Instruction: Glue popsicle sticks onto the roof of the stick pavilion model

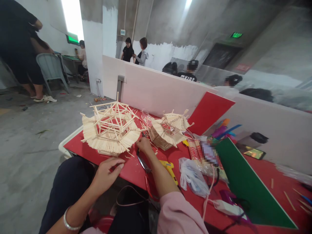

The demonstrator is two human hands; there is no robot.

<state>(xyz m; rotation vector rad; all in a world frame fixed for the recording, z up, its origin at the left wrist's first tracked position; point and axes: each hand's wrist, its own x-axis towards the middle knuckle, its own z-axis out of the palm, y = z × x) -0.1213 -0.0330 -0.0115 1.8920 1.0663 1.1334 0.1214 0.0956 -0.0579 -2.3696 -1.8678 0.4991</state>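
My left hand (109,174) is held over the red table's front edge, fingers loosely extended and thumb apart, with nothing in it. Just ahead of it stands a pagoda-like model (114,128) made of pale wooden sticks, with a flared roof and an open frame on top. My right hand (144,145) is closed between this model and a smaller stick model (168,130). A dark tip pokes out past its fingers, apparently from a hand tool; the rest is hidden. Below the wrist shows a dark, curved, shiny piece (143,162). A yellow glue gun (170,170) lies right of my forearm.
On the red table (125,170) are a clear plastic bag (192,178), a green board (253,188), a white power strip (229,208) and a phone (253,152). Loose sticks lie around the models. A white partition (156,86) runs behind. Several people are beyond it and at left.
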